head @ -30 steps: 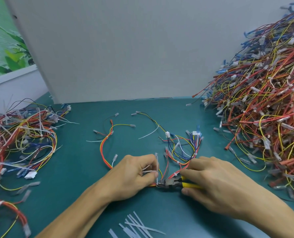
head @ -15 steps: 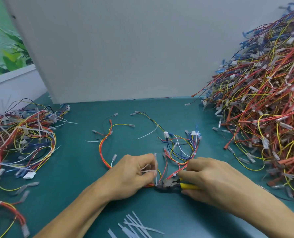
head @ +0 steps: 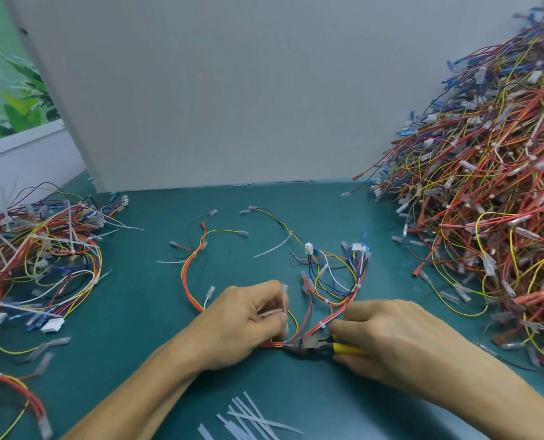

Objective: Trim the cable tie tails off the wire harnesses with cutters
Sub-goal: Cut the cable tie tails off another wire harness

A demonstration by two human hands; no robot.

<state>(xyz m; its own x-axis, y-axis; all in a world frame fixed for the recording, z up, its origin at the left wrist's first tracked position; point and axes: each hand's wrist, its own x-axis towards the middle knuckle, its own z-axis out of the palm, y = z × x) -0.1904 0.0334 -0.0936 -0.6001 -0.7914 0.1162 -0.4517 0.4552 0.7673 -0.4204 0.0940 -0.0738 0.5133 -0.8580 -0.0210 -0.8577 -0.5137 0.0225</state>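
Mid-trim, I'd judge: the left hand [head: 248, 322] has its grip pinched on the red-and-yellow wire harness [head: 277, 344] lying on the teal table [head: 137, 312], with a white plastic tie tail [head: 284, 300] standing upright, while the right hand [head: 400, 341] is clamped round the yellow-handled cutters [head: 312, 344], which next need a flush squeeze.

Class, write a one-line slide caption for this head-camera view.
Left hand grips a wire harness; right hand holds yellow-handled cutters against it.
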